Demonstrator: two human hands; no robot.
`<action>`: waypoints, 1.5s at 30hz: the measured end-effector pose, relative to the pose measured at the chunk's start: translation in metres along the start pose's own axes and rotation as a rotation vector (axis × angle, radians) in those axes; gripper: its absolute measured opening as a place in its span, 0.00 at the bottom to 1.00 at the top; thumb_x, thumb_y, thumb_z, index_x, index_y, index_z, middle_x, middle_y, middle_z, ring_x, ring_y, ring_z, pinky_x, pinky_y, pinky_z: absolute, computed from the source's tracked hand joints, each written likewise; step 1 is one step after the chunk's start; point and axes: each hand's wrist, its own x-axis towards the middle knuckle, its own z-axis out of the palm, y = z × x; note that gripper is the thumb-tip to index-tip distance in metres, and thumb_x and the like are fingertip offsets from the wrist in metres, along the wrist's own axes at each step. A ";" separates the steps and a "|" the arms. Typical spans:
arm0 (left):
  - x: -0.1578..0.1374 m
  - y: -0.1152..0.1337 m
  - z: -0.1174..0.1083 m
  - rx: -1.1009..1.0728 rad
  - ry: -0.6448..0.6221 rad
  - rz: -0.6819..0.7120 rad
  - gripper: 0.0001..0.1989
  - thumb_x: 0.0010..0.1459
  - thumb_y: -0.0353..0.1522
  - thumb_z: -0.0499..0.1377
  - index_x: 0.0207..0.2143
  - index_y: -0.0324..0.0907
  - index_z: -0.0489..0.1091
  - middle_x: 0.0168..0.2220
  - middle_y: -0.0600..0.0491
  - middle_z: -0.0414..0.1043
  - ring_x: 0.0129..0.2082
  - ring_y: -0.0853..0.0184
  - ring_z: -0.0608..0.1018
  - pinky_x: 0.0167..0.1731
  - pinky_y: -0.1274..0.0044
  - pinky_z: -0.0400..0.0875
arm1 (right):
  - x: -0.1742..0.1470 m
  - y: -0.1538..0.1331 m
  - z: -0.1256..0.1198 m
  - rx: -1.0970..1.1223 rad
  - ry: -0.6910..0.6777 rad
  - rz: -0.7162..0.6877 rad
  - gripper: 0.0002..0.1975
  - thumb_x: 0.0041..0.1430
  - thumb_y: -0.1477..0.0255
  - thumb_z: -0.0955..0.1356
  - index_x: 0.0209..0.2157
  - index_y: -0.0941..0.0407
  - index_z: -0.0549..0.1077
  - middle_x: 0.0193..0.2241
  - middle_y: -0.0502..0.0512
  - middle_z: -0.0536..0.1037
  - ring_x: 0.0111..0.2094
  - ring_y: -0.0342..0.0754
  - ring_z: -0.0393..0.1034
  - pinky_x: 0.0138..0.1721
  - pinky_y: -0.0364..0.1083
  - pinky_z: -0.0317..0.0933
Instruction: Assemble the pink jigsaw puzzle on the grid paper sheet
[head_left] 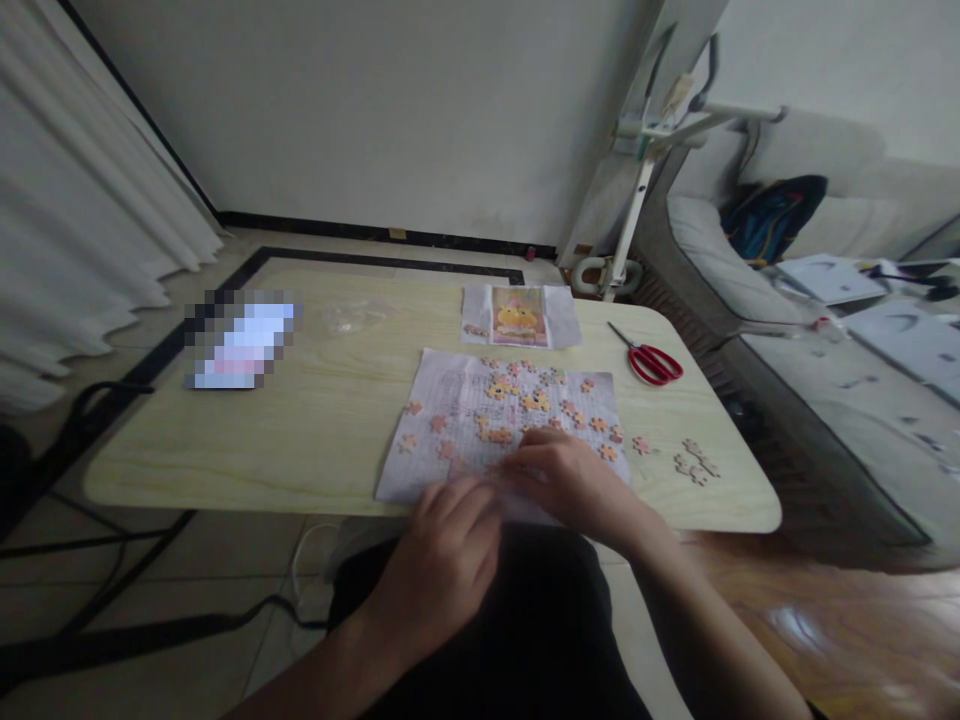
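A printed paper sheet (405,470) lies at the table's front edge, with loose jigsaw puzzle pieces (536,400) scattered over it. My left hand (454,545) is at the sheet's lower edge, its fingers curled and somewhat blurred. Close by on the right, my right hand (566,475) reaches over the sheet with bent fingers turned toward the left one. Whatever lies between the fingertips is too blurred to name. Some orange joined pieces (496,436) rest just beyond the right fingers. Behind the sheet lies a reference picture (519,318) of yellow figures.
Red-handled scissors (652,364) lie at the right, above several pieces (696,463) on the bare tabletop (300,450). Clear plastic wrapping (358,315) and a pixelated phone-like screen (244,345) are on the left. A grey sofa (847,430) stands beyond the right edge.
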 end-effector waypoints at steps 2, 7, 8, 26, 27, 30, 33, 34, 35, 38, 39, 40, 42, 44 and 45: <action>0.000 0.000 0.001 0.000 0.003 0.008 0.12 0.64 0.25 0.52 0.47 0.34 0.71 0.49 0.44 0.72 0.52 0.56 0.70 0.53 0.61 0.64 | 0.001 0.000 0.000 -0.009 0.006 0.008 0.08 0.65 0.73 0.67 0.37 0.55 0.80 0.32 0.53 0.76 0.35 0.45 0.69 0.36 0.44 0.59; -0.001 0.001 0.001 -0.010 0.002 0.002 0.12 0.65 0.26 0.51 0.47 0.35 0.71 0.48 0.44 0.72 0.52 0.56 0.70 0.53 0.61 0.65 | 0.002 0.000 0.001 -0.009 0.002 0.013 0.08 0.64 0.73 0.67 0.36 0.54 0.80 0.31 0.53 0.76 0.33 0.44 0.69 0.35 0.43 0.58; -0.001 0.001 0.001 -0.011 -0.001 0.001 0.12 0.65 0.26 0.51 0.47 0.35 0.71 0.49 0.44 0.72 0.52 0.56 0.70 0.53 0.61 0.65 | 0.003 0.000 0.001 -0.009 0.002 0.005 0.08 0.64 0.73 0.67 0.37 0.54 0.80 0.31 0.53 0.76 0.33 0.44 0.68 0.35 0.43 0.58; -0.004 0.002 0.002 0.015 -0.033 -0.007 0.14 0.65 0.27 0.51 0.50 0.36 0.70 0.53 0.45 0.71 0.54 0.55 0.68 0.54 0.59 0.62 | 0.006 -0.005 -0.007 -0.041 -0.035 -0.003 0.06 0.63 0.72 0.68 0.39 0.55 0.79 0.31 0.53 0.78 0.34 0.46 0.69 0.37 0.45 0.59; -0.004 0.002 0.002 0.015 -0.031 -0.006 0.14 0.65 0.27 0.51 0.51 0.35 0.70 0.53 0.45 0.71 0.55 0.55 0.68 0.54 0.59 0.62 | 0.005 -0.005 -0.007 -0.044 -0.025 -0.007 0.06 0.63 0.72 0.68 0.39 0.55 0.79 0.31 0.53 0.78 0.34 0.46 0.69 0.37 0.45 0.59; -0.003 0.003 0.001 0.026 -0.032 -0.009 0.15 0.65 0.27 0.51 0.52 0.36 0.69 0.53 0.45 0.71 0.55 0.56 0.68 0.54 0.60 0.62 | 0.004 -0.004 -0.006 -0.050 -0.028 -0.033 0.07 0.64 0.74 0.67 0.35 0.55 0.80 0.30 0.53 0.76 0.33 0.45 0.69 0.36 0.44 0.58; -0.003 0.003 0.001 0.030 -0.036 -0.008 0.14 0.65 0.27 0.52 0.51 0.36 0.69 0.52 0.46 0.72 0.54 0.56 0.69 0.55 0.61 0.62 | 0.004 -0.003 -0.003 -0.055 -0.042 -0.040 0.07 0.63 0.75 0.68 0.33 0.56 0.80 0.29 0.52 0.74 0.32 0.44 0.68 0.35 0.44 0.58; -0.003 0.003 0.001 0.028 -0.035 -0.006 0.14 0.65 0.27 0.52 0.51 0.36 0.70 0.51 0.46 0.72 0.54 0.57 0.69 0.55 0.61 0.61 | 0.004 -0.003 -0.003 -0.056 -0.043 -0.043 0.07 0.63 0.75 0.68 0.33 0.56 0.80 0.29 0.52 0.74 0.32 0.45 0.68 0.35 0.44 0.58; -0.003 0.003 0.001 0.025 -0.033 -0.008 0.14 0.65 0.27 0.52 0.50 0.36 0.70 0.51 0.46 0.72 0.54 0.57 0.69 0.55 0.61 0.61 | 0.004 -0.002 -0.003 -0.051 -0.040 -0.048 0.07 0.63 0.75 0.68 0.34 0.55 0.80 0.30 0.52 0.74 0.33 0.45 0.68 0.35 0.44 0.59; -0.004 0.003 0.002 0.019 -0.023 -0.018 0.14 0.65 0.27 0.52 0.50 0.36 0.70 0.52 0.46 0.71 0.54 0.57 0.69 0.56 0.61 0.61 | -0.001 0.001 -0.006 -0.015 0.029 -0.051 0.09 0.63 0.76 0.66 0.38 0.55 0.80 0.32 0.53 0.76 0.35 0.46 0.69 0.37 0.44 0.61; -0.004 0.003 0.002 0.016 -0.018 -0.020 0.13 0.65 0.27 0.52 0.50 0.36 0.70 0.53 0.46 0.71 0.55 0.57 0.68 0.56 0.61 0.61 | -0.003 0.003 -0.007 -0.007 0.068 -0.041 0.10 0.63 0.78 0.66 0.40 0.55 0.80 0.33 0.54 0.76 0.37 0.46 0.69 0.39 0.45 0.62; -0.004 0.003 0.002 0.012 -0.018 -0.021 0.13 0.65 0.27 0.52 0.50 0.36 0.70 0.53 0.46 0.71 0.55 0.57 0.68 0.56 0.61 0.60 | -0.005 0.004 -0.008 -0.004 0.103 -0.027 0.11 0.62 0.79 0.65 0.41 0.56 0.79 0.35 0.55 0.77 0.38 0.47 0.70 0.40 0.45 0.62; -0.005 0.002 0.002 0.003 -0.018 -0.017 0.13 0.65 0.27 0.52 0.49 0.36 0.70 0.53 0.46 0.70 0.56 0.56 0.68 0.56 0.61 0.60 | -0.009 0.006 -0.010 -0.012 0.130 -0.004 0.12 0.60 0.81 0.65 0.41 0.58 0.79 0.36 0.57 0.77 0.39 0.48 0.70 0.41 0.46 0.63; -0.005 0.002 0.001 -0.001 -0.013 -0.014 0.13 0.64 0.26 0.52 0.49 0.36 0.70 0.53 0.45 0.70 0.56 0.56 0.68 0.56 0.61 0.60 | -0.011 0.007 -0.010 -0.023 0.101 0.000 0.12 0.59 0.81 0.66 0.41 0.58 0.79 0.36 0.57 0.77 0.38 0.48 0.71 0.40 0.46 0.64; -0.004 0.003 0.000 -0.002 -0.009 -0.011 0.12 0.64 0.26 0.52 0.48 0.36 0.70 0.53 0.45 0.70 0.56 0.56 0.68 0.55 0.61 0.61 | -0.011 0.008 -0.010 -0.025 0.085 0.001 0.12 0.60 0.80 0.66 0.41 0.58 0.79 0.36 0.56 0.77 0.38 0.47 0.71 0.39 0.45 0.64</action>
